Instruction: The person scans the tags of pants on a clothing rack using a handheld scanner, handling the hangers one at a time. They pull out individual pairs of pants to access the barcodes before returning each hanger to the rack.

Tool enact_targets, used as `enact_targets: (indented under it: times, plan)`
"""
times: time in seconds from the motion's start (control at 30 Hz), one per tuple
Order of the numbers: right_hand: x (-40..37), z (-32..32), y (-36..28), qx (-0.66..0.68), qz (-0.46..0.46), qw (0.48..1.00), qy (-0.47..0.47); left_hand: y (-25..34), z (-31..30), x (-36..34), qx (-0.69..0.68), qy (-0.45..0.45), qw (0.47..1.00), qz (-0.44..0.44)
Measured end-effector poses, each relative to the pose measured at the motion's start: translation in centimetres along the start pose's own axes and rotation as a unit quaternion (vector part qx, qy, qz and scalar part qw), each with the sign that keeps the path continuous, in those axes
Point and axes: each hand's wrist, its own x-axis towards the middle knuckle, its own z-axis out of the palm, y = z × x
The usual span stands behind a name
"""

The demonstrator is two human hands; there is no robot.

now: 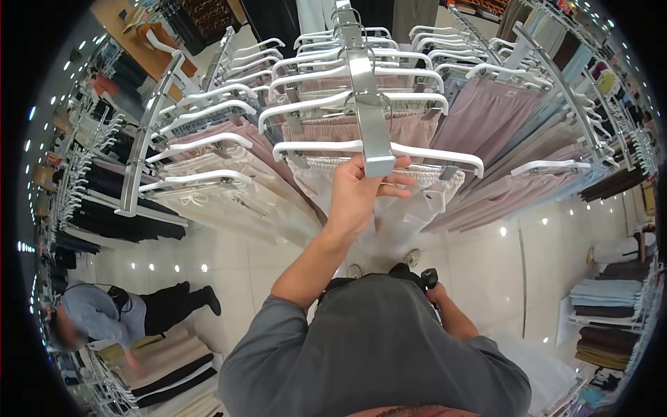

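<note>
My left hand [358, 191] is raised at the front end of a metal display rail [370, 125]. Its fingers are spread just below the rail's end, close to the waistband of white trousers [410, 208]. Those trousers hang on the frontmost white hanger [436, 154]; whether my fingertips touch them is hard to tell. Behind it, a pink elastic-waist garment [399, 128] hangs on another white hanger [313, 104]. Down by my right hip, my right hand [438, 295] is closed around a black handheld object [429, 279], partly hidden by my shirt.
Rails of cream trousers [236, 198] and pink trousers [500, 115] flank the centre. A person [111, 309] in a grey-blue top stands at the lower left beside folded garments [163, 361]. Folded stacks [604, 295] sit on the right. My shoes are on a tiled floor [486, 260].
</note>
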Motion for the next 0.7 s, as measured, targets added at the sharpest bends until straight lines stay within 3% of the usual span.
enact_targets:
  times: [0.17, 0.47, 0.7]
  plan:
    - [4.3, 0.4, 1.8, -0.045, -0.001, 0.999, -0.031, -0.6, 0.0, 0.7, -0.007, 0.004, 1.0, -0.001]
    - [2.2, 1.1, 0.1, -0.073, -0.015, 0.997, -0.005, -1.0, -1.9, 1.3, -0.012, -0.052, 0.999, 0.009]
    - [-0.3, 3.3, 0.4, 0.0, 0.014, 1.0, 0.004, -1.8, -4.4, -1.4, 0.023, -0.095, 0.991, -0.094]
